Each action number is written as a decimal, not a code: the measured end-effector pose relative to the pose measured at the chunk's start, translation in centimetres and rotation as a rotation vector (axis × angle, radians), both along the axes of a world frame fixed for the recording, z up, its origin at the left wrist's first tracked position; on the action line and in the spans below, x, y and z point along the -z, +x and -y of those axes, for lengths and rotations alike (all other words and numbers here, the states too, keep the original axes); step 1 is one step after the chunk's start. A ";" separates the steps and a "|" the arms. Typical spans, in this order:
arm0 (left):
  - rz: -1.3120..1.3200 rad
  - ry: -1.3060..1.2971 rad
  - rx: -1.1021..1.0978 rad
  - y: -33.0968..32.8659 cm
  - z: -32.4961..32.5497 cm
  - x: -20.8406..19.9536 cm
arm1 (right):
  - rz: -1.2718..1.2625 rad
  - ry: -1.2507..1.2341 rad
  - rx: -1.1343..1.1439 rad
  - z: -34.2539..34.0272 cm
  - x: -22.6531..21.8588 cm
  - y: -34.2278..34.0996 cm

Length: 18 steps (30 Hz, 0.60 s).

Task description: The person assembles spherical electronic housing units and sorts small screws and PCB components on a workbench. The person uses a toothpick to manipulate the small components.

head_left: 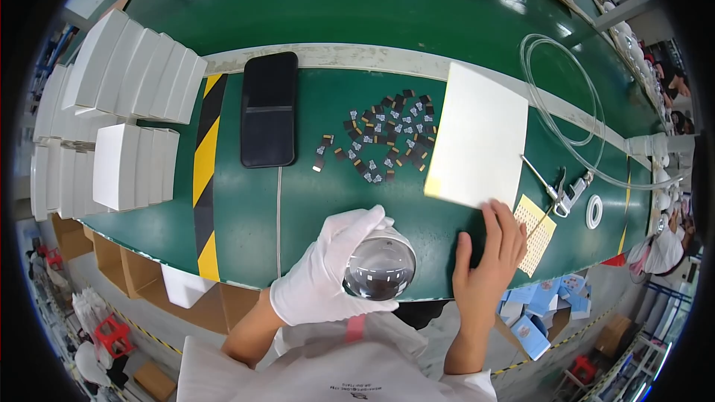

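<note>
My left hand [320, 268], in a white glove, is wrapped round a clear glass-like globe [379, 268] with a whitish rim, just above the table's near edge. My bare right hand [489, 257] lies to the right of it, thumb apart and fingers stretched out. Its fingertips meet the lower edge of a white sheet-like pad [480, 134]; whether they grip it I cannot tell. Beyond the globe, many small black flat pieces with gold ends [391, 134] lie scattered on the green table [320, 201]. Close to my right fingers is a cream sheet of small dots [535, 231].
Stacked white boxes [112, 164] stand at the left, beside yellow-black tape [207, 186]. A black phone [269, 112] lies farther right. An air gun [570, 195] with a coiled clear hose [596, 119] and a white tape roll [593, 212] are at the right. Cartons [141, 275] sit below the table.
</note>
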<state>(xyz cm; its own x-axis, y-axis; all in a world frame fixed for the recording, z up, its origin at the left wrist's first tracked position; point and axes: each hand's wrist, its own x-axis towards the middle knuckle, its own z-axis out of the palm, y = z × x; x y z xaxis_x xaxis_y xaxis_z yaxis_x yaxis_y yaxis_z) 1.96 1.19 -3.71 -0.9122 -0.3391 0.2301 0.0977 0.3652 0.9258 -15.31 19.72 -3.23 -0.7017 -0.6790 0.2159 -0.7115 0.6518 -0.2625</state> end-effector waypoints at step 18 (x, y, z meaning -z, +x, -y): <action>0.157 -0.091 0.063 -0.2 1.4 -1.9 | 0.923 -0.683 -0.429 0.9 1.0 5.2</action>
